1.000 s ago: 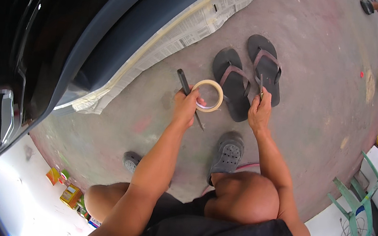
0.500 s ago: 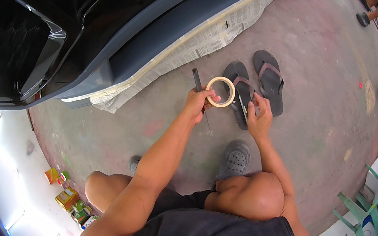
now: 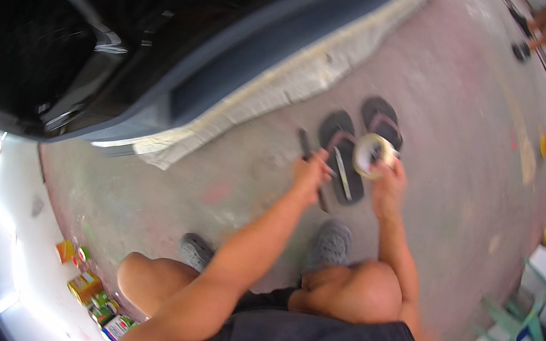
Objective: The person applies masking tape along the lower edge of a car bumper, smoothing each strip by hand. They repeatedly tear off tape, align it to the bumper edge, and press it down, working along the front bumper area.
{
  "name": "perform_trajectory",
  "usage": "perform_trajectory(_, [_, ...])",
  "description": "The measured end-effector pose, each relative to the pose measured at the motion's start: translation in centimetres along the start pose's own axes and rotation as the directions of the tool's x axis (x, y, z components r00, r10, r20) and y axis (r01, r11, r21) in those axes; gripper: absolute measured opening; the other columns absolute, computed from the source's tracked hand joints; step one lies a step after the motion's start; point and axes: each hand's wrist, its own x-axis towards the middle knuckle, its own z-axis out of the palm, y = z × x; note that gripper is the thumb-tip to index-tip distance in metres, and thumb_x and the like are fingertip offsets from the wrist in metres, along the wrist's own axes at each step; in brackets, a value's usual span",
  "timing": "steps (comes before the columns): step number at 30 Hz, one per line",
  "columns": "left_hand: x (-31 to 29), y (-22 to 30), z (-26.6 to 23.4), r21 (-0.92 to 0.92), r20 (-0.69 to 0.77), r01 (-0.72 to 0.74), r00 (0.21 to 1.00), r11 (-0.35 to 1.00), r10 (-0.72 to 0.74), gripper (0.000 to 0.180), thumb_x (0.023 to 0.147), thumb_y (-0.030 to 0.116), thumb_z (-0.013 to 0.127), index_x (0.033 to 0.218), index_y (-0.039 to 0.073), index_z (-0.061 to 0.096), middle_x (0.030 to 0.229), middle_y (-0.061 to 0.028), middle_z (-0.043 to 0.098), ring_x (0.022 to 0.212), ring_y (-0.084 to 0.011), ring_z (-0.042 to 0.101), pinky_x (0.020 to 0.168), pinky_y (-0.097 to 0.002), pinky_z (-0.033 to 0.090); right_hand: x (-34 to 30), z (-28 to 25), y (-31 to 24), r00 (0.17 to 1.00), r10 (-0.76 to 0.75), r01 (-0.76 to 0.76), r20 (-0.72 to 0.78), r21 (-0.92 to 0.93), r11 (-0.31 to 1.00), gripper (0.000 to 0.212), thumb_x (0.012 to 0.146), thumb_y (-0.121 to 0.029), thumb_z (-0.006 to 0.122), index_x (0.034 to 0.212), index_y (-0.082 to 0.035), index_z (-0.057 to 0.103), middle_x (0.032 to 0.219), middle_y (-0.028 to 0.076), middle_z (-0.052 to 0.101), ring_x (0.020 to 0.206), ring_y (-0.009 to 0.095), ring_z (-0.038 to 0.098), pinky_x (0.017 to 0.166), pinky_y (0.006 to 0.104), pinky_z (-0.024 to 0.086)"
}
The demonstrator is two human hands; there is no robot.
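Note:
My right hand (image 3: 390,185) grips a roll of cream masking tape (image 3: 359,155), held above the flip-flops. In my left hand (image 3: 312,174) is a thin dark bar-like tool (image 3: 303,141) sticking out at both ends of the fist; its exact kind is blurred. Two dark flip-flops with brownish straps lie on the floor beyond my hands: a left one (image 3: 337,124) and a right one (image 3: 379,107), partly covered by the tape. A slim pale stick-like thing (image 3: 343,174) rests along the left flip-flop's sole.
On the left stands a black car (image 3: 147,25), newspaper (image 3: 282,97) taped along its lower edge. Paint cans (image 3: 85,286) line the wall at lower left. A green plastic chair (image 3: 519,330) is at lower right. Another person's legs (image 3: 542,34) show at the far right.
The tape roll has passed from my left hand to my right. My left hand has moved right and nearer, keeping the dark tool. The view has shifted and blurred.

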Motion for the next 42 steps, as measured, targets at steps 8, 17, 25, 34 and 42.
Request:
perform_trajectory(8, [2.4,-4.2,4.6,0.513,-0.109,-0.146,0.966,0.846,0.233,0.06,0.094,0.047,0.079,0.13,0.0,0.069,0.125,-0.0161,0.073,0.115,-0.0282,0.071,0.094,-0.0404,0.057,0.6,-0.3,-6.8,0.951,-0.31,0.302,0.015,-0.282,0.911,0.039,0.105,-0.018,0.072,0.135,0.004,0.064,0.102,0.006,0.072,0.089,0.011,0.066,0.081,0.0282,0.054])
perform_trajectory(17, [-11.5,13.3,-4.8,0.259,0.035,-0.748,0.639,0.611,0.768,0.024,0.105,0.016,0.071,0.124,0.002,0.072,0.101,-0.0042,0.074,0.086,-0.0088,0.066,0.077,-0.0278,0.054,-1.0,15.4,-14.7,0.787,0.144,0.348,0.6,-0.625,0.699,0.046,0.096,-0.012,0.069,0.137,0.009,0.066,0.088,0.009,0.075,0.08,0.015,0.069,0.077,0.03,0.056])
perform_trajectory(25, [-21.6,21.1,-14.6,0.641,0.482,-0.716,0.657,0.277,0.58,0.029,0.102,0.02,0.073,0.121,-0.001,0.073,0.094,-0.006,0.075,0.085,-0.0119,0.069,0.079,-0.0299,0.056,-0.5,28.6,-16.6,0.396,0.751,0.559,0.529,-0.787,0.26,0.039,0.086,-0.018,0.065,0.113,0.008,0.076,0.079,0.009,0.075,0.075,0.016,0.07,0.071,0.0317,0.055])
perform_trajectory(34, [-23.1,20.8,-20.9,0.64,0.217,-0.699,0.563,0.32,0.797,0.023,0.1,0.015,0.072,0.117,0.0,0.073,0.107,-0.0092,0.073,0.088,-0.0147,0.072,0.078,-0.0315,0.058,-3.8,29.6,-6.1,0.549,0.544,0.207,0.635,-0.734,0.647,0.034,0.097,-0.013,0.06,0.124,0.003,0.072,0.083,0.002,0.069,0.072,0.009,0.06,0.07,0.0265,0.05])
perform_trajectory(42, [-24.0,24.8,-24.7,0.821,0.505,-0.195,-0.192,-0.537,0.841,0.02,0.08,0.004,0.073,0.09,0.002,0.056,0.167,-0.0347,0.037,0.075,-0.0343,0.075,0.059,-0.0372,0.061,-5.0,28.3,-4.4,0.583,0.609,0.138,0.538,-0.805,0.577,0.029,0.097,-0.013,0.059,0.118,0.002,0.072,0.083,0.002,0.068,0.073,0.008,0.06,0.071,0.0268,0.049])
